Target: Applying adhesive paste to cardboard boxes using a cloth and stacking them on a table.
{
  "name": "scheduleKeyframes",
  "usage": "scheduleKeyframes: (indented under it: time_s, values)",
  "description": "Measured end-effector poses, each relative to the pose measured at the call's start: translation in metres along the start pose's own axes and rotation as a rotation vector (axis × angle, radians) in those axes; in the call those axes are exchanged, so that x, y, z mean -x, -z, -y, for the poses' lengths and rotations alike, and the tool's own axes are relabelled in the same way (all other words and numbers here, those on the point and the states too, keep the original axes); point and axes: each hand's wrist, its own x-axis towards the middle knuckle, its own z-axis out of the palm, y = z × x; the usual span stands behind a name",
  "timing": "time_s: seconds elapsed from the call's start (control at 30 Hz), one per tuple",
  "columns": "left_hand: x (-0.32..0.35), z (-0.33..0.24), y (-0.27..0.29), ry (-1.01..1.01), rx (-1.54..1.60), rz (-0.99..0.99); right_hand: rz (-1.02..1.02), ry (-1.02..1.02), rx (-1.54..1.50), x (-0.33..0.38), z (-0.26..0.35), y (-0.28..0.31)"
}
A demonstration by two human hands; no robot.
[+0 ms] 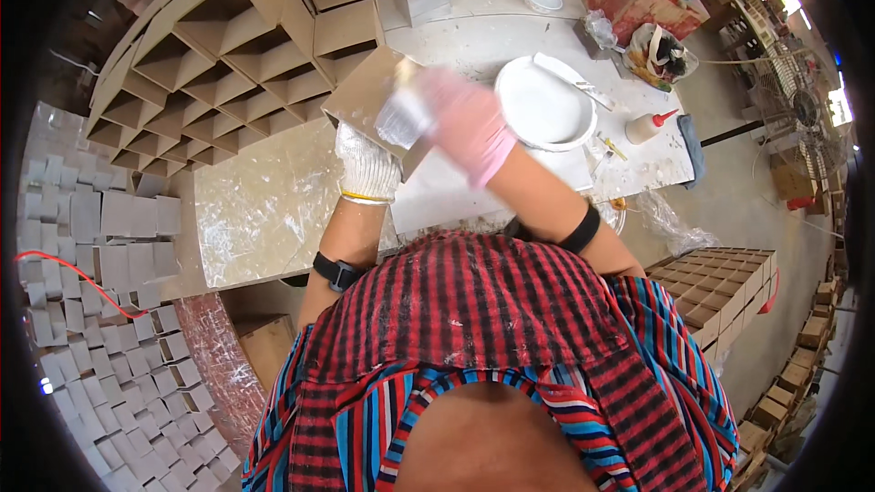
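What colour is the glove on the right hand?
Pink; the right hand is motion-blurred in the head view.

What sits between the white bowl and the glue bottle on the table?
In the head view, a flat white stick juts off the white bowl rim toward the glue bottle; past its tip there is only paint-smeared table.

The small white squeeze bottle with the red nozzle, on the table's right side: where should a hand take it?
Grip the small white squeeze bottle around its round body, coming from above; it lies on the white-smeared table, red nozzle pointing right.
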Motion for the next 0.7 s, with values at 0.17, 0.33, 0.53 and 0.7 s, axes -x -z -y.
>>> scheduleKeyframes:
  time_s: [0.17,0.33,0.53,0.7]
  values:
    - [0.022,-0.039,-0.01,0.13,0.847,0.038,-0.489,-0.299,-0.699,-0.018,-0.015,0.006]
    - [0.009,-0.056,-0.025,0.039,0.861,0.049,-0.356,0.101,-0.556,-0.011,0.015,0.002]
    - [0.01,-0.048,-0.022,-0.223,0.415,0.161,-0.296,0.071,-0.191,-0.02,0.02,0.02]
    - [0.008,-0.048,-0.015,-0.153,0.791,0.325,-0.307,0.221,-0.078,-0.027,0.027,0.024]
